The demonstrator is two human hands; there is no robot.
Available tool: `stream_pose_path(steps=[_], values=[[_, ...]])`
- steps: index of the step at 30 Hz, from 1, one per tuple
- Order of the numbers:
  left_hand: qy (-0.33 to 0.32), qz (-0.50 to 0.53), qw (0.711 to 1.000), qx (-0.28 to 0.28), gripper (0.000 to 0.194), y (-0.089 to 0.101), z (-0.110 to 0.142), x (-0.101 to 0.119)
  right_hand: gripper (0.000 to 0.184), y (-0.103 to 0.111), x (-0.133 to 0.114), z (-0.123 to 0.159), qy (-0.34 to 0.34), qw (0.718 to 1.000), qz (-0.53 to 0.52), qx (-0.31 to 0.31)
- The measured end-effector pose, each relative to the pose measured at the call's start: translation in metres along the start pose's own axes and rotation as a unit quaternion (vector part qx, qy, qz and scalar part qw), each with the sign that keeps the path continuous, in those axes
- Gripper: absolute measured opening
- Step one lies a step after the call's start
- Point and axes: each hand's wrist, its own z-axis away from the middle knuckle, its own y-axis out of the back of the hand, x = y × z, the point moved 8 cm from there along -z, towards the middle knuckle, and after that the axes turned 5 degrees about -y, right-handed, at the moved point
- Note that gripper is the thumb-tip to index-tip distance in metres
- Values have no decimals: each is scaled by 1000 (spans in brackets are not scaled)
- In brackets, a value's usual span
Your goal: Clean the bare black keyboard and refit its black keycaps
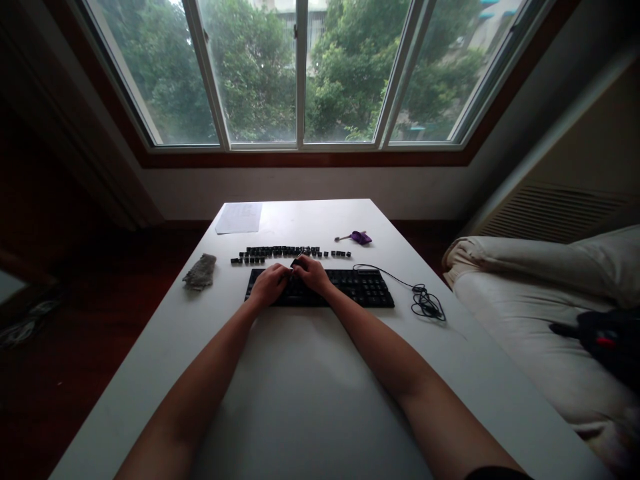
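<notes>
A black keyboard (360, 288) lies flat on the white table, with both hands over its left half. My left hand (271, 283) rests on it with curled fingers pressed together; what is at its fingertips, if anything, is hidden. Right beside it, my right hand (311, 273) pinches a small black piece (296, 263), too small to name surely. Just behind the keyboard, loose black keycaps (277, 251) stand in uneven rows. Some of the keyboard's left part is covered by my hands.
A crumpled grey cloth (200, 272) lies at the left and a sheet of paper (239, 218) at the far left corner. Behind to the right is a purple item with a thin handle (360, 237). The coiled cable (427, 303) sits right of the keyboard. A cushioned seat (525, 320) flanks the table.
</notes>
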Motion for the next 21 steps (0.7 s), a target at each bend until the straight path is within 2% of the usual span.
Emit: stream_pose_path(steps=[18, 21], values=[[-13, 34, 999, 21, 18, 1, 1, 0, 19, 0, 6, -1, -18, 999, -39, 4], [-12, 35, 999, 22, 23, 0, 1, -2, 20, 1, 7, -2, -27, 998, -48, 5]])
